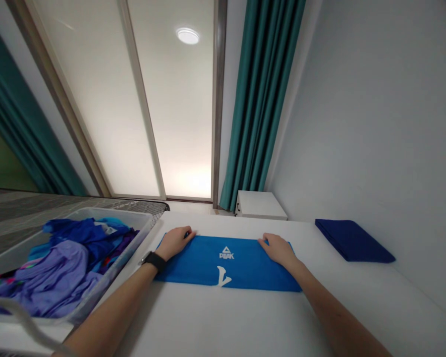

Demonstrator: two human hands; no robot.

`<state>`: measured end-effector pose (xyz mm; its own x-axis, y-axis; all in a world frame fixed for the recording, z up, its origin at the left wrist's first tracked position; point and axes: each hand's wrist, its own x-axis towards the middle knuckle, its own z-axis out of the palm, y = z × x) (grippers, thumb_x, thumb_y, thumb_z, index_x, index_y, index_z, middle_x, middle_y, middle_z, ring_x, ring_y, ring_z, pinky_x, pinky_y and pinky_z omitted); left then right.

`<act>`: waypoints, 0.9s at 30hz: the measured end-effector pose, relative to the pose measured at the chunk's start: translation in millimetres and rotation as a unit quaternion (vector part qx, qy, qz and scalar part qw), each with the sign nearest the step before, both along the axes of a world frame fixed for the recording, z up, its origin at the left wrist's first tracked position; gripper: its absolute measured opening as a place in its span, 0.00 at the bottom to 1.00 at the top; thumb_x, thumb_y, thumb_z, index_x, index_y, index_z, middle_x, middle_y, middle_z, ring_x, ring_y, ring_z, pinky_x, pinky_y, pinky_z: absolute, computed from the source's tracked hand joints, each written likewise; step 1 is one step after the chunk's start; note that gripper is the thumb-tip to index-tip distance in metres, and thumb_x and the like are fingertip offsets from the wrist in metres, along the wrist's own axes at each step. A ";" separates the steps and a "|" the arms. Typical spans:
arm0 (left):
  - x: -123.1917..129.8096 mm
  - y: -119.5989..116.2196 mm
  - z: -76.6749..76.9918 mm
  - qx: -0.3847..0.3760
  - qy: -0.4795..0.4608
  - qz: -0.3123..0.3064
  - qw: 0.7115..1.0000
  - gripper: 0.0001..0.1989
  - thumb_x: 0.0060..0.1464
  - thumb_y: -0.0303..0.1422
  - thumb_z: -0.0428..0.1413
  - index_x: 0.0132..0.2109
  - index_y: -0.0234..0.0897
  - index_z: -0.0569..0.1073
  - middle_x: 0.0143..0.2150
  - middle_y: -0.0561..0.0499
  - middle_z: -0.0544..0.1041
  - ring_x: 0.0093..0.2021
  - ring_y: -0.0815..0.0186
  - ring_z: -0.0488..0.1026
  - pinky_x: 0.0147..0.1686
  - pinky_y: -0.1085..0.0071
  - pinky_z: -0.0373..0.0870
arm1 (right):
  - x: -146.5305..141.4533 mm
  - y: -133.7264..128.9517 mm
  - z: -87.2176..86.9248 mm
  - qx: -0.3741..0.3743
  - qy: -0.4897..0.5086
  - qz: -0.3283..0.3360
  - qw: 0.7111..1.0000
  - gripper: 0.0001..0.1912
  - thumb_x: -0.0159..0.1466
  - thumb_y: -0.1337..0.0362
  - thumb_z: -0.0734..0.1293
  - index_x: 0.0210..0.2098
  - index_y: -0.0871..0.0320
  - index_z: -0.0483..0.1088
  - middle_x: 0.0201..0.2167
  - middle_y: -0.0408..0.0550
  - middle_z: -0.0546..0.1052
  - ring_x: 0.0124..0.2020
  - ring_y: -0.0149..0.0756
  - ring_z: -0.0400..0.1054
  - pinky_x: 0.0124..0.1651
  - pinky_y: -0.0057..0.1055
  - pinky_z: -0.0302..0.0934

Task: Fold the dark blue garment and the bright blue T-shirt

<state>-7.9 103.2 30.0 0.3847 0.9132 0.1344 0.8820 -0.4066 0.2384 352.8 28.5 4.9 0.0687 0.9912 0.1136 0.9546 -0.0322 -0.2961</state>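
Note:
A bright blue sports shirt (pixel 245 270), folded into a long flat strip, lies on the white table in front of me. It carries a white PEAK logo and part of a white figure below that. At its far left corner my left hand (pixel 176 241), with a dark watch on the wrist, has its fingers curled closed on the fabric. The far right part of the same edge is pinched by my right hand (pixel 278 249). The undersides of both hands' fingertips are hidden.
A translucent plastic bin (pixel 146 220) of crumpled purple and blue clothes stands at the left. On the right, near the wall, lies a folded navy garment (pixel 353 242). Behind the white table (pixel 223 322) are a small white cabinet (pixel 262 204) and a teal curtain (pixel 263 99).

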 end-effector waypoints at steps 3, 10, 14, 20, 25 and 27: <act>0.4 1.3 -5.4 0.017 -0.001 0.017 1.000 0.18 0.64 0.43 0.44 0.34 0.40 0.73 0.34 0.46 0.79 0.37 0.56 0.76 0.34 0.68 0.63 | 0.0 1.5 -2.3 -0.003 -0.010 -0.001 1.000 0.15 0.67 0.57 0.60 0.28 0.55 0.69 0.32 0.51 0.77 0.36 0.41 0.70 0.36 0.31 0.56; -14.8 4.6 -15.6 0.060 -0.074 -0.037 0.995 0.21 0.63 0.44 0.43 0.31 0.38 0.72 0.35 0.45 0.74 0.40 0.57 0.72 0.43 0.64 0.66 | 19.7 -0.7 1.2 -0.002 0.025 0.052 0.998 0.15 0.67 0.59 0.58 0.29 0.56 0.71 0.34 0.48 0.75 0.39 0.37 0.69 0.43 0.29 0.58; -18.3 5.2 -18.8 0.051 -0.105 -0.047 0.992 0.19 0.61 0.45 0.45 0.31 0.39 0.70 0.34 0.46 0.72 0.39 0.57 0.72 0.43 0.62 0.68 | 28.0 -2.5 -8.6 0.033 0.033 0.080 0.996 0.12 0.66 0.60 0.60 0.31 0.56 0.71 0.35 0.48 0.73 0.40 0.37 0.67 0.46 0.31 0.58; -15.1 3.4 -21.2 0.049 -0.098 -0.013 0.994 0.14 0.60 0.43 0.46 0.31 0.40 0.68 0.35 0.46 0.73 0.40 0.57 0.72 0.44 0.62 0.68 | 20.9 -0.9 -20.9 0.031 -0.034 0.044 0.998 0.12 0.68 0.60 0.59 0.31 0.55 0.68 0.35 0.49 0.73 0.41 0.38 0.67 0.47 0.32 0.57; -17.5 3.2 -22.7 0.068 -0.076 -0.015 0.995 0.15 0.61 0.42 0.45 0.32 0.39 0.68 0.35 0.45 0.72 0.40 0.56 0.71 0.44 0.62 0.67 | 19.1 -2.5 -18.2 0.036 -0.035 0.036 0.998 0.09 0.68 0.63 0.59 0.31 0.55 0.66 0.35 0.48 0.73 0.40 0.38 0.67 0.46 0.32 0.57; -19.3 2.0 -22.3 0.080 -0.054 -0.012 0.995 0.15 0.62 0.41 0.45 0.33 0.39 0.69 0.36 0.45 0.73 0.41 0.56 0.71 0.44 0.62 0.66 | 19.1 -3.3 -18.5 0.042 -0.032 0.038 0.998 0.09 0.68 0.63 0.59 0.31 0.55 0.66 0.34 0.48 0.73 0.39 0.38 0.67 0.45 0.32 0.57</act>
